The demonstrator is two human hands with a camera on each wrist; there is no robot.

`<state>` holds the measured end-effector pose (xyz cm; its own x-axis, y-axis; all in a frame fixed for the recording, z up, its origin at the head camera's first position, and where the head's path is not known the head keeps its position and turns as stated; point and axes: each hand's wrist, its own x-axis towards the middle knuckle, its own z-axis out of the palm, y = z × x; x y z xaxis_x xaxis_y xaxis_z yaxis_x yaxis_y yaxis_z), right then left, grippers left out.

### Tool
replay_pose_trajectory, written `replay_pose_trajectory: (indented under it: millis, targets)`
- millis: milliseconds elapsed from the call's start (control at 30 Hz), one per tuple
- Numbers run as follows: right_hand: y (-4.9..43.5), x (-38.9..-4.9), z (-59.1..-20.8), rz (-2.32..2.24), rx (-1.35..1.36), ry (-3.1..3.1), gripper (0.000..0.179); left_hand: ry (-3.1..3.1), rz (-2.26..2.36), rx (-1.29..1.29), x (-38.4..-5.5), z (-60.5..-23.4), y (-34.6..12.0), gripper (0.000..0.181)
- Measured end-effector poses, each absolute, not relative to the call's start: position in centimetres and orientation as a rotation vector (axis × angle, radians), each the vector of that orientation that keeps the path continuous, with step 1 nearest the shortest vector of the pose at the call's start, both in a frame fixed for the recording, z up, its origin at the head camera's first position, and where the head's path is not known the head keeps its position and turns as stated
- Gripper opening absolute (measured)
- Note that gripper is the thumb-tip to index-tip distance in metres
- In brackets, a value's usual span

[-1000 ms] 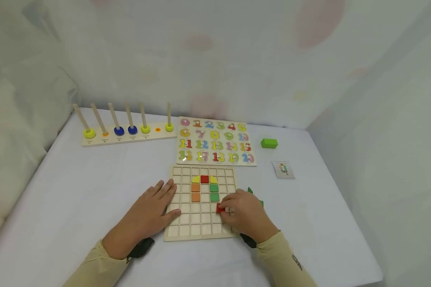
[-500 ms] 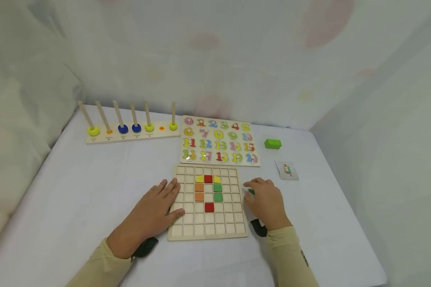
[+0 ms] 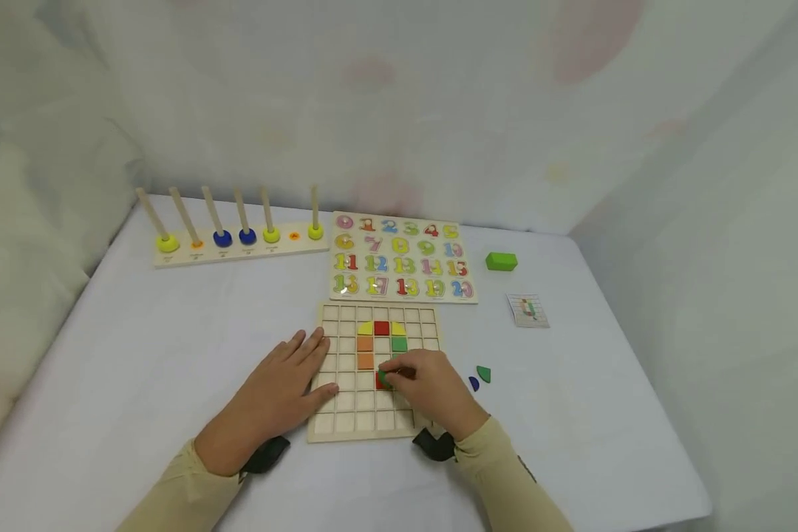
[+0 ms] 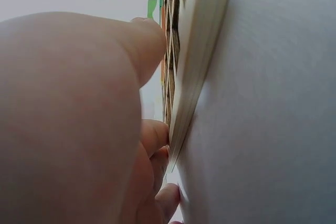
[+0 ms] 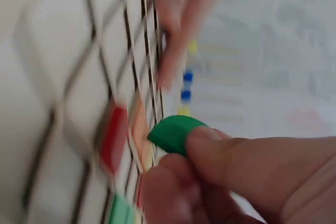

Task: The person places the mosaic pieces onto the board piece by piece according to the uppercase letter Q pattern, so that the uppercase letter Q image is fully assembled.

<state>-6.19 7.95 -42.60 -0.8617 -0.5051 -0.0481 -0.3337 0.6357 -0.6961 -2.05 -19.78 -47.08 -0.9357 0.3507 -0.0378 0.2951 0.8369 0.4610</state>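
My left hand rests with straight fingers on the left edge of a wooden grid board. Between thumb and fingers, my right hand pinches a green quarter-round tile over the board, beside a red square tile in a lower cell. Above that cell, the board bears another red square, yellow curved tiles, orange squares and green squares. In the head view the right hand hides part of the board's lower right.
Right of the board lie a green quarter-round tile and a blue half-round tile. Farther back are a pattern card, a green block, a number puzzle and a peg counting stand.
My right hand has let go of the red square in a cell, gone right off the board, and come back left pinching a green tile. The left hand stays on the board.
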Motion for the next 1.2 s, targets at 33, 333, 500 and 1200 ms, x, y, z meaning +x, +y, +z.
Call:
replay_pose_trajectory:
  millis: [33,333,500,1200]
  targets:
    - [7.4,-6.1,-42.6,-1.01,-0.707,2.606,0.013,2.897,0.701,0.527,-2.2,-47.2,-19.6,0.082]
    - [5.5,-6.7,-43.8,-0.608,-0.942,2.794,0.008,2.894,0.695,0.566,-2.8,-47.0,-18.6,0.083]
    - [6.4,-6.7,-42.7,-0.47,-0.982,2.945,0.009,2.88,0.689,0.542,-2.7,-46.8,-18.5,0.082]
    - [19.8,-5.7,-43.2,-0.43,-0.171,2.929,0.017,2.887,0.707,0.497,-2.3,-47.0,-19.8,0.082]
